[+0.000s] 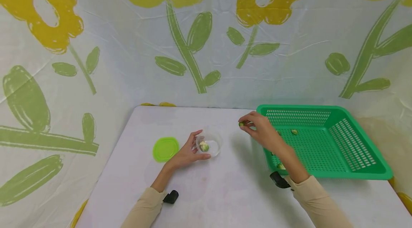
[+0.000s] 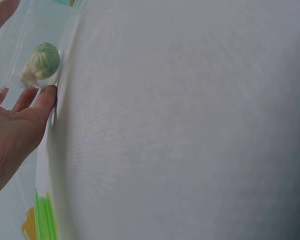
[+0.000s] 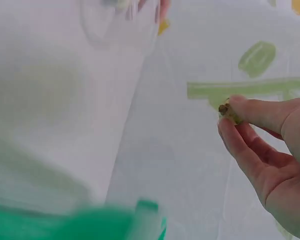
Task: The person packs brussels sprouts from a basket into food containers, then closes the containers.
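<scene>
My left hand (image 1: 187,152) holds a small clear round plastic container (image 1: 215,146) from its left side, thumb at the near side and fingers behind. Inside the container lies a pale green Brussels sprout (image 2: 44,60) with a whitish piece beside it. Between thumb and fingertips my right hand (image 1: 259,127) pinches another, smaller Brussels sprout (image 3: 231,113), its brown cut stem showing in the right wrist view. This hand is raised to the right of the container, by the left rim of a green plastic basket (image 1: 334,149).
Several more sprouts lie in the basket, one of them a small sprout (image 1: 294,132) towards the back. A bright green square lid (image 1: 165,149) lies on the white table (image 1: 206,192) left of the container. A flower-printed cloth (image 1: 222,77) hangs behind.
</scene>
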Motion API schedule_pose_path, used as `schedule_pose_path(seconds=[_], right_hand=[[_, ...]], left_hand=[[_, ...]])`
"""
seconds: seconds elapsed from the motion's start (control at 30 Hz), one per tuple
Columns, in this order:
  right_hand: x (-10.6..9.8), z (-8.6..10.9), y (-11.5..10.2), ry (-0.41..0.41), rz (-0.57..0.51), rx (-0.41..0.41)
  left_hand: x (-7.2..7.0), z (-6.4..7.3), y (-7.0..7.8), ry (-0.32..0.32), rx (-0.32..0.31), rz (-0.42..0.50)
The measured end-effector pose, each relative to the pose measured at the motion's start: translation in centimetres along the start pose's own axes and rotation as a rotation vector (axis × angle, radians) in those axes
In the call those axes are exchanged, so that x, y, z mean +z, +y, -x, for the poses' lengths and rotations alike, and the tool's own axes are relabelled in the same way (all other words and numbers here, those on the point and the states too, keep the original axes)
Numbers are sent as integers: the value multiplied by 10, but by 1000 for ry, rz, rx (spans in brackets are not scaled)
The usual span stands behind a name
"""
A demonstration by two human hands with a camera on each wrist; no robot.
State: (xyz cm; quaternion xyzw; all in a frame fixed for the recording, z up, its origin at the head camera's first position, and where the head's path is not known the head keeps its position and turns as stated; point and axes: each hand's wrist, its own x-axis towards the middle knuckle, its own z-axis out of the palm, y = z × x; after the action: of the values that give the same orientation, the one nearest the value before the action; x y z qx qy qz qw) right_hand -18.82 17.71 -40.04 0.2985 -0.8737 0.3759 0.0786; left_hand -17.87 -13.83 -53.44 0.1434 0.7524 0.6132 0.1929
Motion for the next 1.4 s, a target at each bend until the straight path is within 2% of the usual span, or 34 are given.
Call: schedule_pose_path(seconds=[0.5, 0.7, 0.93, 1.1, 1.4], right_hand=[[47, -15, -14, -10, -45, -36], [68, -17, -14, -9, -75, -57], [90, -19, -11, 4, -90, -93], [102, -19, -9, 7, -103, -86], [121, -20, -4, -39, -86, -76]], left_hand=[[-1, 1, 3, 14, -10, 0], [-2, 1, -1, 18, -14, -2], [0, -1, -3, 2, 22, 40], [2, -1, -2, 3, 10, 36], [2, 0, -1, 4, 9, 32]])
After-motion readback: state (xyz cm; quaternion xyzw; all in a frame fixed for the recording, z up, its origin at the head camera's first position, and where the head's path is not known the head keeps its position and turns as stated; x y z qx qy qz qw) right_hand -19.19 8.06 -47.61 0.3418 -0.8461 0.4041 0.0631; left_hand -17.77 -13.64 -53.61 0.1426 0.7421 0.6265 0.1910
